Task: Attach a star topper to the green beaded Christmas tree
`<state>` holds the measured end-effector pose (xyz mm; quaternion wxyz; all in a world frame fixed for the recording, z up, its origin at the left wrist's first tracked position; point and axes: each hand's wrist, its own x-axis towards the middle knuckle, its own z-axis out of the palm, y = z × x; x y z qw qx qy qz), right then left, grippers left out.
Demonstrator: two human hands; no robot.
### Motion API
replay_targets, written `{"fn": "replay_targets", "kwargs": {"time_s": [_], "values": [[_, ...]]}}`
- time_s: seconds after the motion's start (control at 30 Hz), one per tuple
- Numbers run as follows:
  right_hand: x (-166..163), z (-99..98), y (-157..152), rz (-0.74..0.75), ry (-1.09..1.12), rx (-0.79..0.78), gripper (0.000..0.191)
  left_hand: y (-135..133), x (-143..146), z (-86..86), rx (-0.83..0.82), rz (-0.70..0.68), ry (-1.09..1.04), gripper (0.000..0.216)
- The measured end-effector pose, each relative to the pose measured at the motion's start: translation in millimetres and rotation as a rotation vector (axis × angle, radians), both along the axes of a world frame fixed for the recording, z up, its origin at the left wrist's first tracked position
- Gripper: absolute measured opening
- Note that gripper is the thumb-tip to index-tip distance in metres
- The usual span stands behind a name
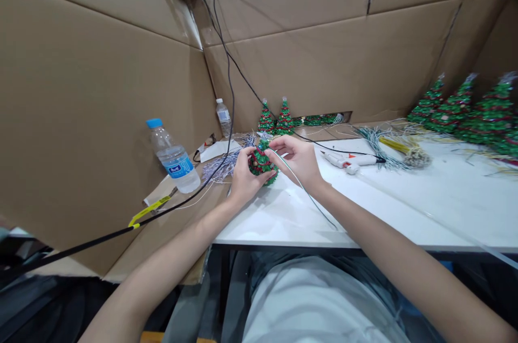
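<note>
My left hand [245, 173] is closed round a small green and red beaded Christmas tree [262, 162], held just above the white table [404, 208]. My right hand [297, 158] pinches the tree's top from the right. A thin pale wire [307, 197] trails from the tree under my right wrist toward the table's front edge.
A glue gun [350, 159] lies right of my hands. Two finished trees [275, 118] stand at the back, several more [465, 108] at far right. A wire bundle [388, 149] lies nearby. Water bottles [174, 157] stand left. Cardboard walls [93, 116] surround the table; a black cable [226, 79] hangs down.
</note>
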<state>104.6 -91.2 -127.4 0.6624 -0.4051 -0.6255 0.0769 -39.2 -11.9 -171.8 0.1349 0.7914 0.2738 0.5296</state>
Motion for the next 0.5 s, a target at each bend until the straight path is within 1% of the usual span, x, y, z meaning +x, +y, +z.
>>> {"fn": "replay_targets", "kwargs": {"time_s": [0.13,0.23,0.3,0.4,0.5], "values": [[0.0,-1.4,2.1,0.018,0.067,0.027,0.016,-2.4,0.9,0.6,-0.020,-0.002,-0.018,0.065],[1.8,-4.3,6.0,-0.008,0.042,0.039,0.016,-1.7,1.0,0.1,-0.021,0.011,-0.024,0.066],[2.3,-5.2,7.4,0.000,0.030,0.027,0.015,-0.7,0.9,-0.5,-0.023,0.026,-0.029,0.066],[1.1,-4.5,7.1,0.076,0.100,-0.020,0.015,-0.3,1.0,-0.9,-0.013,0.035,-0.026,0.065],[-0.7,-2.5,5.6,0.163,0.205,-0.056,0.023,-1.4,1.5,-0.8,-0.007,0.032,-0.021,0.065]]}}
